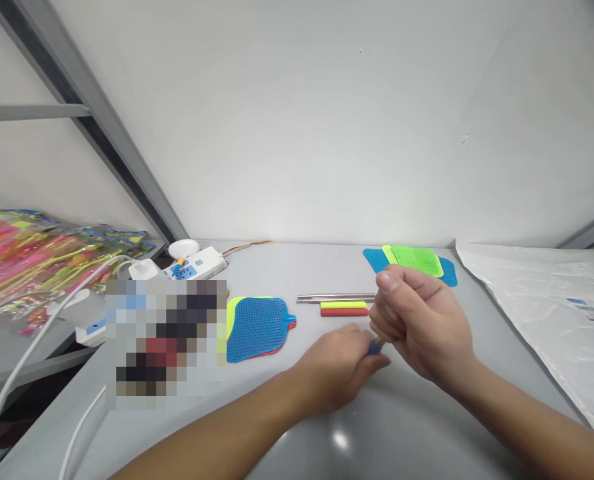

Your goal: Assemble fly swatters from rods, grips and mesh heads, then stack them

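Observation:
My left hand (337,367) is closed around a blue tube-like handle (375,347), of which only the end shows. My right hand (421,320) is a fist just to its right, wrapped round a thin metal rod (381,340). The rod's visible bit meets the end of the blue handle between my hands; the rest is hidden. Beyond my hands lie several metal rods (327,298), a yellow tube (337,305) and a red tube (344,313). A blue fly swatter head (257,327) rests on yellow and red ones to the left.
More swatter heads, with a green one (417,260) on top, lie at the back right. White plastic packaging (537,313) covers the right side. A power strip (197,265), white cables (31,360) and bagged colourful items (41,253) are on the left. A pixelated patch hides part of the table (187,440).

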### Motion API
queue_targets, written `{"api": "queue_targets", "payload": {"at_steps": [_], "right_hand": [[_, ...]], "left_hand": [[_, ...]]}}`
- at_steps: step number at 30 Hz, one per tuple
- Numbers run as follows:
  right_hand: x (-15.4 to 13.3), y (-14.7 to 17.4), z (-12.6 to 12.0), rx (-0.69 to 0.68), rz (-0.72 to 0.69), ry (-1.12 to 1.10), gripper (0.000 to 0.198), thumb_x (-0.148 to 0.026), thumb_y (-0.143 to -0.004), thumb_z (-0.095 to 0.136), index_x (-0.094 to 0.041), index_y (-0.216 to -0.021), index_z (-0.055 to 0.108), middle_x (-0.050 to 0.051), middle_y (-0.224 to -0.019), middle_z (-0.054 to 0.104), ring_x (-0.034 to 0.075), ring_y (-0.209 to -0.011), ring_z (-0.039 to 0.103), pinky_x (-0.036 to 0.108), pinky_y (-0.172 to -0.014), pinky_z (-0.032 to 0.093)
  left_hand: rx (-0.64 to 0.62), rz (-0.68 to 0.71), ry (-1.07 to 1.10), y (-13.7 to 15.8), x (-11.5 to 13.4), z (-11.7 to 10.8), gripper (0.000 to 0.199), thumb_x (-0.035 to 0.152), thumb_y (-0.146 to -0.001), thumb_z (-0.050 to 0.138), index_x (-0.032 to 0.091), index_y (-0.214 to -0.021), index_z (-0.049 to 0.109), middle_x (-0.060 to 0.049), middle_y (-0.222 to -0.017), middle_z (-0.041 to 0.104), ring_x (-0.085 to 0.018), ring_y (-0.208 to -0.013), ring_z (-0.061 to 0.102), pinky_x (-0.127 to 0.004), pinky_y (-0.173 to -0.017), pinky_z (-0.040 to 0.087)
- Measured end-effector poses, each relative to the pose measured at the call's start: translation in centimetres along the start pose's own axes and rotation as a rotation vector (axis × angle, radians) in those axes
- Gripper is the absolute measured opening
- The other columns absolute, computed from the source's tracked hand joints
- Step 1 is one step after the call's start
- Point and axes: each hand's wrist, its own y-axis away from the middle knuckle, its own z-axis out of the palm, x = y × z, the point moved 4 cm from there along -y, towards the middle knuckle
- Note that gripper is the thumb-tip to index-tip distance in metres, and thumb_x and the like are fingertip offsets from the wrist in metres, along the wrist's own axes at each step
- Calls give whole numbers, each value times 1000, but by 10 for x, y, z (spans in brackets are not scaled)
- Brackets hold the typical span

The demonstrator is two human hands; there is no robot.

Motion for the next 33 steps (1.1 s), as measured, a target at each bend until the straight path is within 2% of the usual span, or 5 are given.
{"api": "queue_targets", "payload": {"at_steps": [6, 13, 22, 29, 33], "right_hand": [[5, 4, -1, 9, -47, 120, 43, -42, -88, 63, -20, -56, 44, -9, -47, 27, 6, -42, 22, 23, -40, 20], [9, 3, -3, 21, -44, 153, 43, -43, -87, 63, -20, -56, 44, -8, -48, 27, 6, -43, 20, 24, -40, 20], [19, 5, -5, -4, -7, 76, 40, -40, -91, 59, -21, -60, 42, -9, -47, 30, 7, -42, 22, 23, -41, 20], [20, 4, -4, 19, -34, 86, 42, -40, -90, 60, -21, -59, 39, -9, -48, 27, 7, -42, 23, 23, -41, 21], [15, 6, 0, -2, -9, 58, 41, -38, -90, 60, -20, -58, 41, -8, -49, 27, 7, -44, 25, 22, -42, 23]], "left_hand": [[45, 85, 31, 2, 0, 0, 15, 28, -95, 44, 18, -89, 54, -3, -86, 61, -17, -79, 55, -28, -71, 44], [60, 106, 50, 2, -1, 1, 15, 27, -95, 44, 17, -92, 56, -4, -85, 62, -18, -79, 56, -30, -72, 46], [-2, -10, -1, 1, 3, -2, 21, 33, -96, 42, 18, -93, 57, -5, -95, 63, -21, -88, 59, -31, -76, 47], [14, -8, -52, 3, 4, -2, 25, 36, -97, 39, 17, -95, 56, -6, -94, 64, -22, -85, 61, -30, -72, 47], [30, 17, -52, 5, 7, -4, 25, 35, -97, 39, 17, -90, 55, -7, -92, 65, -22, -85, 62, -30, -73, 47]]}}
